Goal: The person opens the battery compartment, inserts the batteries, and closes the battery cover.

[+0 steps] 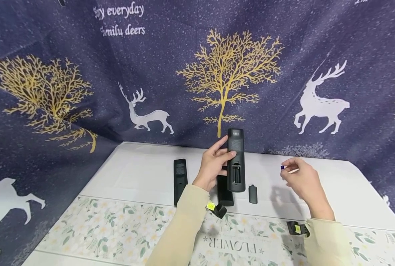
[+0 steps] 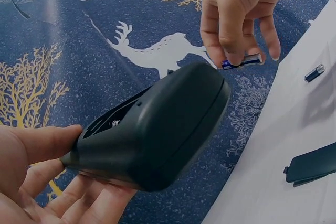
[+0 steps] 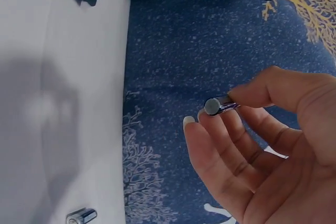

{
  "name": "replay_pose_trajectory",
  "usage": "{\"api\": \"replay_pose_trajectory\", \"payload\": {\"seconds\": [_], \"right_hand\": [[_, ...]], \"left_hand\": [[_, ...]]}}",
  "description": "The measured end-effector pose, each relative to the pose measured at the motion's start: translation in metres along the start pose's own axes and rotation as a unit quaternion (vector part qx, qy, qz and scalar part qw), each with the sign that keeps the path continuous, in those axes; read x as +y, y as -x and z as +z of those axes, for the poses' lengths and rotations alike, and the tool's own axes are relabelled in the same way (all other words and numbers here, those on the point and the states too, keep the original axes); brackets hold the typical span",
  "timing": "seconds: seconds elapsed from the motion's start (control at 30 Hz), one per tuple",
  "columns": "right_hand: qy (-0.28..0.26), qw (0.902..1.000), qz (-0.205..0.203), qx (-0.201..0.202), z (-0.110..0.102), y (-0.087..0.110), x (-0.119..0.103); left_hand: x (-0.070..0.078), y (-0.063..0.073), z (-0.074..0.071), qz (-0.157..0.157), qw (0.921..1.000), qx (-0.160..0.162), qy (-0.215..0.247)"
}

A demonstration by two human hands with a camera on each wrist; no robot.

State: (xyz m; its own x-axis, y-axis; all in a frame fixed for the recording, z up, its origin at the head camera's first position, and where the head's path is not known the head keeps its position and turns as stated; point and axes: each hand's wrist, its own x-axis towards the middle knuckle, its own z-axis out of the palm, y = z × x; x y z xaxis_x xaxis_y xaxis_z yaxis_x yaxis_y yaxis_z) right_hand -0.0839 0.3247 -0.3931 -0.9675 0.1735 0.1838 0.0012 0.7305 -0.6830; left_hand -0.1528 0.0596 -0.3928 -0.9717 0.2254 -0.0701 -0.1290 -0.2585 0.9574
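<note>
Cream sleeves are filling the near part of the head view. Beyond them, the left hand is gripping a black remote control, thumb on its back and fingers behind it, and is holding it raised over the white table, with its battery compartment lying uncovered toward the head camera. Well apart from it, the right hand is pinching a small blue battery between thumb and fingertips, outside the remote control. On the table, a battery cover is lying between the hands, and in the left wrist view a loose battery is lying beyond it. Over to the left, a second remote is lying near a dark object that the left hand's remote control is partly hiding. Behind the table, a patterned cloth is hanging.
</note>
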Motion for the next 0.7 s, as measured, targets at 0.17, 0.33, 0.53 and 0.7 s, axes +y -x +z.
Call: {"api": "replay_pose_trajectory", "payload": {"seconds": [0.17, 0.33, 0.53, 0.7], "right_hand": [[-0.030, 0.9995, -0.005, 0.009, 0.002, -0.001, -0.006], [-0.083, 0.9962, -0.017, 0.021, 0.004, 0.000, -0.010], [-0.150, 0.9875, -0.036, 0.035, 0.006, 0.004, -0.015], [-0.193, 0.9781, -0.062, 0.045, 0.012, 0.004, -0.024]], "left_hand": [[0.001, 0.000, -0.001, 0.003, 1.0000, 0.005, 0.001], [0.001, 0.000, 0.000, 0.005, 1.0000, 0.005, 0.003], [-0.003, 0.002, 0.002, 0.001, 0.9999, 0.006, 0.016], [-0.001, 0.001, 0.002, 0.005, 0.9999, 0.009, 0.012]]}}
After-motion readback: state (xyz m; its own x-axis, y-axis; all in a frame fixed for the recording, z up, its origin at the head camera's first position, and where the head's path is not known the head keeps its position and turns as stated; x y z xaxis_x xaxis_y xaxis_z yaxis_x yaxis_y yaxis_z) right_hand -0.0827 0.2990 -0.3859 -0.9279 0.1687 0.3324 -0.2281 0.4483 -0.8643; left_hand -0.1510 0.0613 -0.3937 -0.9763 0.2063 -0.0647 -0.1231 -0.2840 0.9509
